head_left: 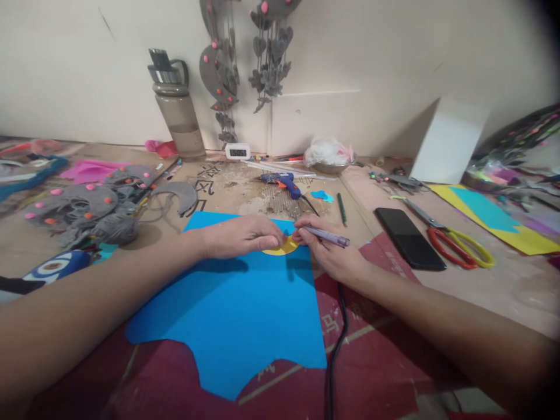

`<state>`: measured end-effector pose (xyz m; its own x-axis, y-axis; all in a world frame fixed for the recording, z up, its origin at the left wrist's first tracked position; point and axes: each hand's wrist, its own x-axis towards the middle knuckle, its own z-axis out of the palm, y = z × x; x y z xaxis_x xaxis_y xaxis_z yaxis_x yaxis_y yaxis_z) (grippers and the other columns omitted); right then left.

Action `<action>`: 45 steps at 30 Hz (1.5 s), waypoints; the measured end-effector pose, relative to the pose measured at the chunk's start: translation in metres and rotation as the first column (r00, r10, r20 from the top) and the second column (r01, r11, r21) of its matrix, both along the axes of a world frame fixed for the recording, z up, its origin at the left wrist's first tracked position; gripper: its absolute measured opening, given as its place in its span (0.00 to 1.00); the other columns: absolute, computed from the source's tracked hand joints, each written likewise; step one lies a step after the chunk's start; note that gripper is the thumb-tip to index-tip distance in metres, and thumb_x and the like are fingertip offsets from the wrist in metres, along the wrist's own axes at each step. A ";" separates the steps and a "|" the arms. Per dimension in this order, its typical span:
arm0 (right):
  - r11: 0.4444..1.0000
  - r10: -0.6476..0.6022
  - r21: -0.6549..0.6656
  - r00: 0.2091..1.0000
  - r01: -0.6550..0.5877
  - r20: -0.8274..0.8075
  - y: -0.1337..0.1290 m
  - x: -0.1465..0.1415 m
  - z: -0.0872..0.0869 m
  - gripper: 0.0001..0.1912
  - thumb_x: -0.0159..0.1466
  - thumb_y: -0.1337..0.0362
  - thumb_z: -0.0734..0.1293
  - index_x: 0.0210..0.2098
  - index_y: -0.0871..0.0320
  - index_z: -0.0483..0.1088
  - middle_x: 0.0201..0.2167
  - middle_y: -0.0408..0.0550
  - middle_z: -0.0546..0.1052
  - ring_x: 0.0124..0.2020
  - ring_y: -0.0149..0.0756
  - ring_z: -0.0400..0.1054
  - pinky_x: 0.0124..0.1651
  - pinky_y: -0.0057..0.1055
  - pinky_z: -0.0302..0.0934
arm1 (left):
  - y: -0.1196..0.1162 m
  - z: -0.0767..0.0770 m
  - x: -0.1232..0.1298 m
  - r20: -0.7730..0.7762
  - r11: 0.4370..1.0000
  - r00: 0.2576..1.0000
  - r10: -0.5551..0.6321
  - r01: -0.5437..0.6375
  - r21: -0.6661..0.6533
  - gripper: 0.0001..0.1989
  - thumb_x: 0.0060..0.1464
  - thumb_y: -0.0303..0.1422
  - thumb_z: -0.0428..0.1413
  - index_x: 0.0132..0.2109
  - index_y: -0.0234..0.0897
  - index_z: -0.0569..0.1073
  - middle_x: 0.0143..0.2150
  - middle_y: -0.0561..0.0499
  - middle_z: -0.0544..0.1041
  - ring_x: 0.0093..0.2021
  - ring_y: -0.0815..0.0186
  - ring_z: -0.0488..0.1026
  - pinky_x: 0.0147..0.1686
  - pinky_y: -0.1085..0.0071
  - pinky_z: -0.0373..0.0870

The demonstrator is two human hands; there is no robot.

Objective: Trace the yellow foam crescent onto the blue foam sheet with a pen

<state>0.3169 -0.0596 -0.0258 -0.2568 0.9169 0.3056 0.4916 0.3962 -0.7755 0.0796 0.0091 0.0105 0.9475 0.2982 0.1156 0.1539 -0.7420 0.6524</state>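
A large blue paper sheet (258, 315) with a scalloped near edge lies in front of me. On its far part rests a curved yellow paper piece (280, 249), half covered by my fingers. My left hand (249, 234) is palm down with its thumb and fingers drawn together, holding the yellow piece against the blue sheet. A purple pen (328, 235) is gripped in my right hand (330, 251). The pen slants back to the right, and its tip by the yellow piece is hidden by my fingers.
Beyond the sheet lies a blue glue gun (282, 184). At right are a black phone (410, 238) and red-and-yellow scissors (450, 236). A dark cable (339, 350) runs beside the sheet. Grey felt pieces (83, 210) lie left; a water bottle (179, 116) stands behind.
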 end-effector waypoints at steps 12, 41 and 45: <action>0.998 0.020 0.052 0.998 -0.022 0.053 0.000 0.002 0.002 0.12 0.72 0.55 0.59 0.44 0.54 0.69 0.38 0.47 0.76 0.40 0.37 0.73 0.45 0.36 0.67 | -0.062 -0.009 0.029 -0.189 0.765 0.918 0.348 -0.161 0.624 0.35 0.64 0.55 0.46 0.59 0.27 0.72 0.54 0.36 0.77 0.53 0.48 0.72 0.52 0.53 0.68; 0.996 0.029 0.083 0.999 -0.033 0.046 0.017 -0.019 0.043 0.14 0.70 0.53 0.61 0.40 0.55 0.72 0.33 0.45 0.76 0.34 0.35 0.73 0.38 0.32 0.66 | -0.104 -0.025 0.049 -0.216 0.665 0.812 0.543 -0.258 0.701 0.49 0.61 0.63 0.38 0.63 0.19 0.68 0.60 0.23 0.70 0.57 0.40 0.70 0.52 0.52 0.67; 0.987 0.159 0.024 0.986 -0.160 0.041 0.029 -0.046 0.054 0.17 0.70 0.52 0.61 0.35 0.57 0.73 0.27 0.43 0.73 0.28 0.31 0.67 0.31 0.29 0.61 | -0.104 -0.025 0.050 -0.213 0.669 0.807 0.551 -0.275 0.690 0.50 0.60 0.64 0.36 0.62 0.19 0.69 0.59 0.23 0.72 0.57 0.40 0.70 0.52 0.51 0.68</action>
<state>0.2707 -0.0306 0.0283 -0.4110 0.8548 0.3168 0.4499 0.4925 -0.7450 0.1295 -0.0949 -0.0145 0.7427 0.6644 0.0836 0.6696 -0.7367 -0.0942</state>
